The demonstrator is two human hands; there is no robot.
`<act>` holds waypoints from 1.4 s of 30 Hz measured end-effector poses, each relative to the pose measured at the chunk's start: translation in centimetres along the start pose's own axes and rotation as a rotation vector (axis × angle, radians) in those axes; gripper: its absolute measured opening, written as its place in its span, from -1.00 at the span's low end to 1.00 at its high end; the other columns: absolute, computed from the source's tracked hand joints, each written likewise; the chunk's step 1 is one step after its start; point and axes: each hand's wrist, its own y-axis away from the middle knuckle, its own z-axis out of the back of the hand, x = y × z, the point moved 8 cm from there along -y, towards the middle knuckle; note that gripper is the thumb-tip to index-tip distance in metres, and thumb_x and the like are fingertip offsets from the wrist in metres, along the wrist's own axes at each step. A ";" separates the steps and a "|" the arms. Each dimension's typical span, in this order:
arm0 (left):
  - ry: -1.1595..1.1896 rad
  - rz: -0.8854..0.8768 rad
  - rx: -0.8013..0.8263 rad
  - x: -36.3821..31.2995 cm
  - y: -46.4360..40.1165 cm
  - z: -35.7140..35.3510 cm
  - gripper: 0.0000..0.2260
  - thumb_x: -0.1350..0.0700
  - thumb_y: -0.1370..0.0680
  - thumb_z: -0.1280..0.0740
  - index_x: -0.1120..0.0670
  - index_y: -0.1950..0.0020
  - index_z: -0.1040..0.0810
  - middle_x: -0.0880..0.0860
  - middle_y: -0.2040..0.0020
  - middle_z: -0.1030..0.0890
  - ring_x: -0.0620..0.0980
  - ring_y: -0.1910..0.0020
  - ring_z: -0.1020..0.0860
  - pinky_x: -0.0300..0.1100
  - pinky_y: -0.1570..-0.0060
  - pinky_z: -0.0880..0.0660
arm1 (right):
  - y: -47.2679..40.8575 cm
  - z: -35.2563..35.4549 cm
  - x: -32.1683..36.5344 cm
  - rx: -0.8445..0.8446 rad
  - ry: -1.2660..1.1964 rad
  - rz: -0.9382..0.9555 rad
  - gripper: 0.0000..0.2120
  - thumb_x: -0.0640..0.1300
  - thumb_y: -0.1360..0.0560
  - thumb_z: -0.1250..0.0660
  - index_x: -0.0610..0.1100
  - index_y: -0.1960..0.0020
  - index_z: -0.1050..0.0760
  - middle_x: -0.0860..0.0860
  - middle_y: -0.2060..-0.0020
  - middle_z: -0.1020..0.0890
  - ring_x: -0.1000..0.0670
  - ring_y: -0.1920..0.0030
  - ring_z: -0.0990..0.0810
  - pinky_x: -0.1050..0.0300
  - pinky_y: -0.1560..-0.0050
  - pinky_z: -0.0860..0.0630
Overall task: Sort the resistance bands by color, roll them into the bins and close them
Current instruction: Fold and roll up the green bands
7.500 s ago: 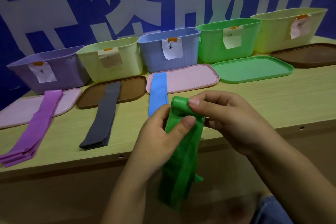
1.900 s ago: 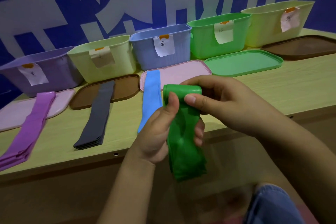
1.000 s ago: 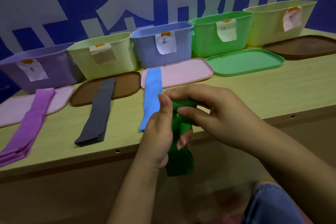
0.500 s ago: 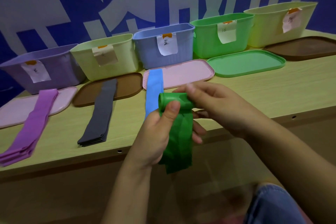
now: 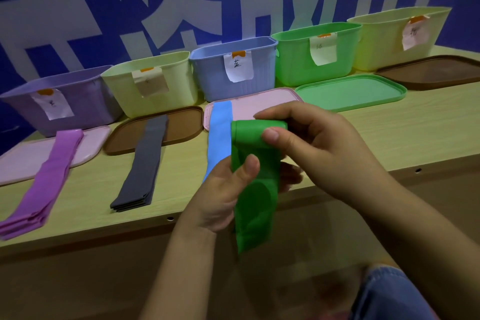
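Note:
Both hands hold a green resistance band (image 5: 255,205) in the air in front of the table edge. Its top is rolled into a thick coil, and my right hand (image 5: 319,148) pinches that coil between thumb and fingers. My left hand (image 5: 223,195) grips the flat part just below, thumb on the front. The loose tail hangs down past the table edge. A blue band (image 5: 219,135), a dark grey band (image 5: 142,163) and a purple band (image 5: 49,179) lie flat on the table. The green bin (image 5: 293,65) stands open at the back, its green lid (image 5: 350,92) in front of it.
Five open labelled bins line the back wall: purple (image 5: 85,104), pale yellow (image 5: 176,86), blue (image 5: 213,73), green, and pale yellow (image 5: 376,44). Pink lids (image 5: 15,161) (image 5: 262,104) and brown lids (image 5: 181,125) (image 5: 428,71) lie before them. The table's front edge (image 5: 104,239) runs close to my hands.
The coil at the top of the green band has grown thicker and the hanging tail shorter. Both hands have kept hold of the band, shifting their grip as it rolls.

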 end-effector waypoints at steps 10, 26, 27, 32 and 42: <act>-0.176 0.003 -0.030 1.0 -0.4 -0.5 -0.60 -0.30 -0.40 -0.34 0.05 0.22 -0.58 0.05 0.43 -0.49 0.00 0.44 -0.43 -0.10 0.32 -0.42 | -0.3 0.4 0.0 -0.084 0.008 0.078 -0.85 -0.10 -0.42 -0.34 0.03 0.01 -0.53 0.29 0.33 -0.57 0.26 0.33 -0.55 0.41 0.33 -0.41; -0.129 0.011 -0.275 1.4 0.1 1.0 -0.52 -0.29 -0.41 -0.28 0.13 0.26 -0.61 0.19 0.48 -0.48 0.03 0.59 -0.42 -0.26 0.54 -0.37 | 1.0 -1.3 -1.7 0.066 -0.168 -0.005 -0.80 -0.26 -0.41 -0.36 -0.05 0.00 -0.53 0.08 0.09 -0.64 0.19 0.21 -0.64 0.25 0.17 -0.55; -0.063 0.012 -0.240 1.4 0.1 0.9 -0.59 -0.24 -0.45 -0.31 0.11 0.19 -0.65 0.22 0.40 -0.52 0.05 0.55 -0.47 -0.23 0.52 -0.42 | 1.2 -1.4 -1.8 0.119 -0.251 -0.056 -0.80 -0.25 -0.43 -0.34 -0.10 -0.04 -0.54 0.01 0.14 -0.64 0.12 0.32 -0.62 0.19 0.26 -0.55; 0.152 -0.034 -0.075 0.4 0.4 -0.4 -0.62 -0.07 -0.35 -0.51 0.14 -0.05 -0.66 0.18 0.10 -0.67 0.11 0.15 -0.66 -0.07 0.21 -0.59 | 1.8 -1.9 -2.4 0.115 -0.376 -0.247 -0.70 0.06 -0.54 -0.22 -0.01 -0.22 -0.49 -0.02 0.15 -0.64 -0.03 0.45 -0.30 0.21 0.50 -0.31; -0.060 -0.028 -0.100 0.4 1.0 0.2 -0.61 -0.20 -0.28 -0.52 -0.05 -0.03 -0.68 0.01 0.06 -0.69 -0.02 0.05 -0.66 -0.16 0.15 -0.58 | 1.8 -1.8 -2.5 0.169 -0.205 -0.283 -0.75 0.08 -0.45 -0.31 -0.07 0.01 -0.59 0.02 0.30 -0.63 0.17 0.30 -0.58 0.29 0.35 -0.49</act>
